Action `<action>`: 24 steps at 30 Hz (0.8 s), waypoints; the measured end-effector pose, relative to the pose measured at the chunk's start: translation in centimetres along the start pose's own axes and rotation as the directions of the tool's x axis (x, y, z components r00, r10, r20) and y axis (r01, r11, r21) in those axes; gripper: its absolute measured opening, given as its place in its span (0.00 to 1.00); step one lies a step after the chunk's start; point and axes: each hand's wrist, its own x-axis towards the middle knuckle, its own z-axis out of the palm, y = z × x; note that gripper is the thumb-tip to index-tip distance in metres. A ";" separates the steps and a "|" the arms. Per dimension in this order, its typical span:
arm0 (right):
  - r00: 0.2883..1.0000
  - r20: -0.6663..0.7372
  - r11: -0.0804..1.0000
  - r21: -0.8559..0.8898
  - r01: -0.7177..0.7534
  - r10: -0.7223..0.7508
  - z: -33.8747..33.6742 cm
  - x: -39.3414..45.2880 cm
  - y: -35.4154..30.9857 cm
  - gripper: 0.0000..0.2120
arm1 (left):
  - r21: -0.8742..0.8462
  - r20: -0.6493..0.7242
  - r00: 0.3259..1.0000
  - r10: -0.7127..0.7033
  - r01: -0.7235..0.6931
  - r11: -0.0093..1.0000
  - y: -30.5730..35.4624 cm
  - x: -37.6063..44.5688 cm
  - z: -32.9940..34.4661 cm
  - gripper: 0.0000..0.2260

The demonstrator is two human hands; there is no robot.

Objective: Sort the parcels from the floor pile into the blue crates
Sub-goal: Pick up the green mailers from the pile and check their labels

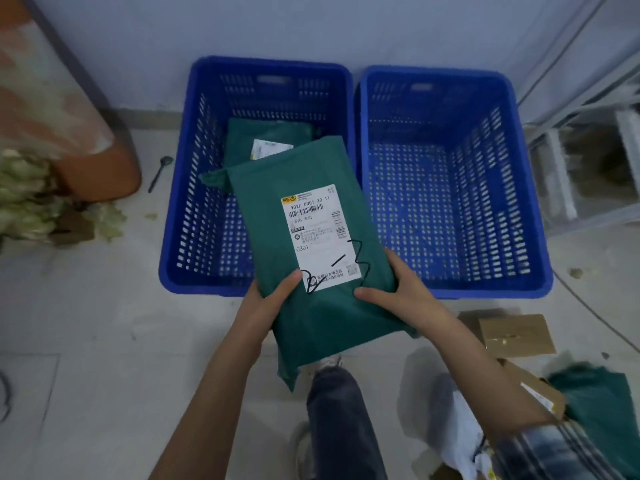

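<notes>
1. Above the near edge of the left crate (180, 216), you hold a green parcel (311, 188) in both hands: the left hand (268, 299) grips its left edge, the right hand (398, 289) grips its right edge, thumbs on top.
2. The parcel is soft and looks slippery; if you loosen one hand too early, it may slide and fall on the floor between the crates.
3. Its lower flap hangs down and could catch the crate rim.
4. The left crate already holds one green parcel with a label (266, 136). The right crate (533, 216) holds nothing that I can see.
5. More parcels (519, 336) wait on the floor at your right.
</notes>
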 end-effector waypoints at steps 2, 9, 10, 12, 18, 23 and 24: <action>0.999 0.032 1.000 -0.002 0.005 -0.005 0.2 2.7 -2.0 0.28 | -0.027 -0.037 0.999 -0.014 0.013 1.000 1.4 1.9 -0.4 0.36; 0.987 0.160 0.988 -0.151 0.012 0.012 -0.7 10.2 -7.4 0.32 | -0.139 -0.112 0.989 -0.094 0.078 0.987 5.1 6.7 -1.3 0.30; 0.985 0.170 0.983 -0.182 0.019 0.012 -1.0 11.4 -8.2 0.32 | -0.144 -0.111 0.989 -0.096 0.079 0.986 5.8 7.4 -1.3 0.32; 0.983 0.181 0.973 -0.227 0.031 0.010 -1.4 13.8 -9.6 0.32 | -0.178 -0.121 0.983 -0.135 0.113 0.978 6.9 9.2 -1.4 0.37; 0.983 0.181 0.897 -0.429 0.107 -0.030 -1.1 21.5 -12.2 0.34 | -0.303 -0.082 0.981 -0.176 0.144 0.942 8.6 15.4 -1.3 0.29; 0.977 0.212 0.831 -0.547 0.100 0.023 0.1 28.7 -13.7 0.33 | -0.397 -0.030 0.972 -0.233 0.203 0.895 9.4 21.0 -1.2 0.28; 0.978 0.209 0.816 -0.568 0.103 0.022 0.4 30.2 -13.7 0.33 | -0.412 -0.021 0.971 -0.238 0.209 0.887 9.5 22.2 -1.3 0.27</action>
